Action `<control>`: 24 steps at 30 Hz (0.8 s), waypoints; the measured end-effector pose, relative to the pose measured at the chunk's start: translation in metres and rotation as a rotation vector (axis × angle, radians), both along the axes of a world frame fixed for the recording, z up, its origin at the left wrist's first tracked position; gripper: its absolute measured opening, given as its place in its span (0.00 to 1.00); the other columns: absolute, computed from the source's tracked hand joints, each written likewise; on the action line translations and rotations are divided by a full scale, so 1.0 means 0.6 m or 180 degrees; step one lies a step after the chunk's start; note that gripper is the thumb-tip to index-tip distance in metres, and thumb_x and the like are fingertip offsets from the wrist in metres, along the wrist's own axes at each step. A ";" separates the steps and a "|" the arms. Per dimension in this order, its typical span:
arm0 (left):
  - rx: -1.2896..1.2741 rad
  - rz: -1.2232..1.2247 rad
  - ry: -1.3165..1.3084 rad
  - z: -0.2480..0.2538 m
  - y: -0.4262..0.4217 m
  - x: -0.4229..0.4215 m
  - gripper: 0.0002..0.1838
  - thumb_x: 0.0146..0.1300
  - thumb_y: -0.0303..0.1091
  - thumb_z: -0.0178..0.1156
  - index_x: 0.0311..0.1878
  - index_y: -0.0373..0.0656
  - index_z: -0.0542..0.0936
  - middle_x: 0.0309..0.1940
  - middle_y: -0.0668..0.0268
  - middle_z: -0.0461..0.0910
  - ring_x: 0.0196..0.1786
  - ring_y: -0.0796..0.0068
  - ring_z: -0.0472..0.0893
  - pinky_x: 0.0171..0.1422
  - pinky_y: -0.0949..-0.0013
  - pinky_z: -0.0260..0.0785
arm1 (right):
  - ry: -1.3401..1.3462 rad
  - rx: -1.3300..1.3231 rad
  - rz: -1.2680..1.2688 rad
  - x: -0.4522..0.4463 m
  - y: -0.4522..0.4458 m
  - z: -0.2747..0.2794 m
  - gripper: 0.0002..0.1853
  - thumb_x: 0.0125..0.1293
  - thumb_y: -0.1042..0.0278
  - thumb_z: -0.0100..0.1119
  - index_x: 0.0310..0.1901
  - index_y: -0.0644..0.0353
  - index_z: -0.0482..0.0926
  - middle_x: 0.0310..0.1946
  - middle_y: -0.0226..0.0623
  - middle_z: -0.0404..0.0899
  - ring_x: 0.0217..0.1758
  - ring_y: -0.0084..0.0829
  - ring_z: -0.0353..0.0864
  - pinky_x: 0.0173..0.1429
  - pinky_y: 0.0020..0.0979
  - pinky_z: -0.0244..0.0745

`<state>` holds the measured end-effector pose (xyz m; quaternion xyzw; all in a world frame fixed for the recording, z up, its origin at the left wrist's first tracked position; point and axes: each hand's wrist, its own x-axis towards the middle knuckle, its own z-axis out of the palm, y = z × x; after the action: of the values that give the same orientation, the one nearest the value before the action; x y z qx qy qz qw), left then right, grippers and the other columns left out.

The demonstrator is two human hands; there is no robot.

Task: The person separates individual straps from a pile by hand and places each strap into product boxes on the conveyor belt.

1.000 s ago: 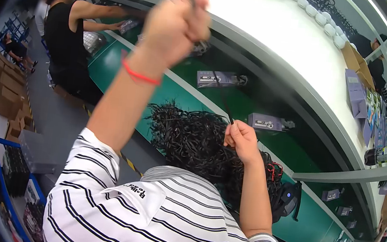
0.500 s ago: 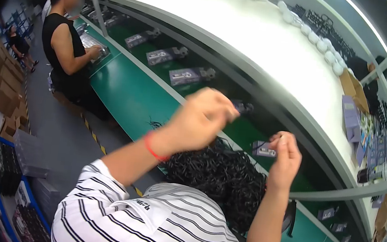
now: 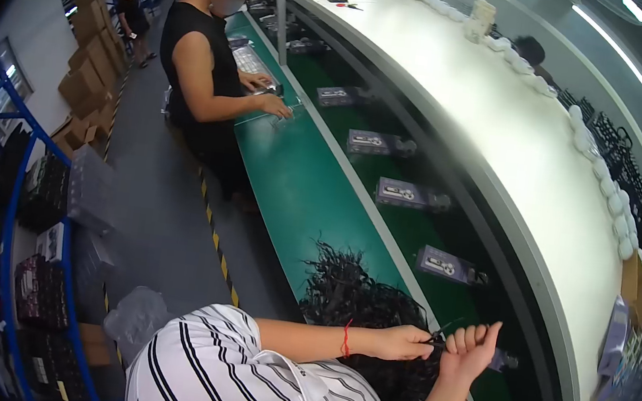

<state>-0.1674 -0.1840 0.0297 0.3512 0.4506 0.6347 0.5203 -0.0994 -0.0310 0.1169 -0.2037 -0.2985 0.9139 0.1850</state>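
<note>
The hands [image 3: 402,343], close together, pinch a thin black strip [image 3: 439,337] beside a tangled heap [image 3: 357,295]

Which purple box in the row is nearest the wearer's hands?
The purple box partly hidden behind the right hand; the other boxes lie farther along the row, clear of it.
</note>
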 end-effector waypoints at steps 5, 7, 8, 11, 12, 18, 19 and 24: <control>0.0839 0.3101 0.2483 -0.005 0.013 -0.054 0.11 0.77 0.36 0.53 0.42 0.37 0.77 0.33 0.64 0.77 0.39 0.72 0.76 0.49 0.68 0.70 | -0.0588 -0.0374 -0.0843 -0.039 -0.050 -0.092 0.25 0.80 0.51 0.46 0.22 0.48 0.59 0.17 0.22 0.55 0.21 0.21 0.57 0.29 0.28 0.58; 0.0629 0.2682 0.1735 -0.025 0.038 -0.071 0.10 0.75 0.34 0.53 0.43 0.37 0.78 0.38 0.62 0.77 0.43 0.68 0.76 0.52 0.67 0.70 | -0.0918 -0.0505 -0.1049 -0.072 -0.066 -0.153 0.22 0.80 0.52 0.45 0.25 0.50 0.63 0.20 0.24 0.63 0.25 0.22 0.65 0.35 0.29 0.66; 0.0445 0.2214 0.0974 -0.036 0.051 -0.080 0.08 0.73 0.31 0.54 0.44 0.36 0.78 0.42 0.59 0.78 0.46 0.63 0.77 0.54 0.66 0.70 | -0.0727 -0.0612 -0.0873 -0.088 -0.072 -0.182 0.20 0.80 0.51 0.44 0.29 0.52 0.66 0.25 0.26 0.66 0.31 0.24 0.69 0.42 0.32 0.68; 0.0136 0.1832 0.0643 -0.062 0.060 -0.129 0.08 0.70 0.29 0.54 0.46 0.35 0.78 0.48 0.56 0.78 0.51 0.58 0.77 0.58 0.64 0.70 | -0.0374 -0.0800 -0.0523 -0.133 -0.058 -0.270 0.19 0.79 0.48 0.42 0.38 0.55 0.71 0.36 0.31 0.74 0.44 0.29 0.76 0.56 0.37 0.72; 0.0005 0.1906 0.1078 -0.071 0.063 -0.147 0.08 0.70 0.29 0.54 0.46 0.34 0.78 0.49 0.56 0.77 0.52 0.57 0.77 0.58 0.63 0.70 | 0.0093 -0.0827 0.0071 -0.146 -0.038 -0.305 0.20 0.79 0.47 0.41 0.45 0.56 0.71 0.42 0.33 0.75 0.49 0.31 0.77 0.60 0.39 0.71; -0.0548 0.1703 0.3235 -0.113 0.094 -0.278 0.11 0.68 0.27 0.54 0.49 0.32 0.78 0.56 0.53 0.75 0.57 0.51 0.75 0.62 0.60 0.69 | -0.0463 -0.0968 0.1123 -0.245 0.008 -0.290 0.28 0.78 0.45 0.41 0.68 0.55 0.71 0.63 0.40 0.77 0.68 0.43 0.74 0.75 0.46 0.65; -0.0557 0.1654 0.3573 -0.132 0.086 -0.294 0.11 0.67 0.26 0.54 0.49 0.32 0.78 0.57 0.52 0.75 0.58 0.50 0.75 0.63 0.59 0.69 | -0.0612 -0.1184 0.0813 -0.267 0.017 -0.296 0.26 0.79 0.46 0.40 0.64 0.57 0.73 0.60 0.40 0.78 0.64 0.41 0.76 0.71 0.45 0.68; -0.0340 0.2163 0.3925 -0.217 0.101 -0.365 0.13 0.65 0.26 0.55 0.51 0.31 0.77 0.61 0.50 0.74 0.62 0.46 0.74 0.65 0.55 0.69 | -0.1377 -0.0788 0.0700 -0.409 0.093 -0.415 0.17 0.80 0.51 0.47 0.41 0.56 0.75 0.36 0.32 0.80 0.42 0.31 0.80 0.48 0.34 0.77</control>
<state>-0.3867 -0.1235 -0.1003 0.4606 0.7785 0.4244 -0.0403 -0.3449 0.0247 -0.1319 -0.3817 -0.2373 0.8933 -0.0098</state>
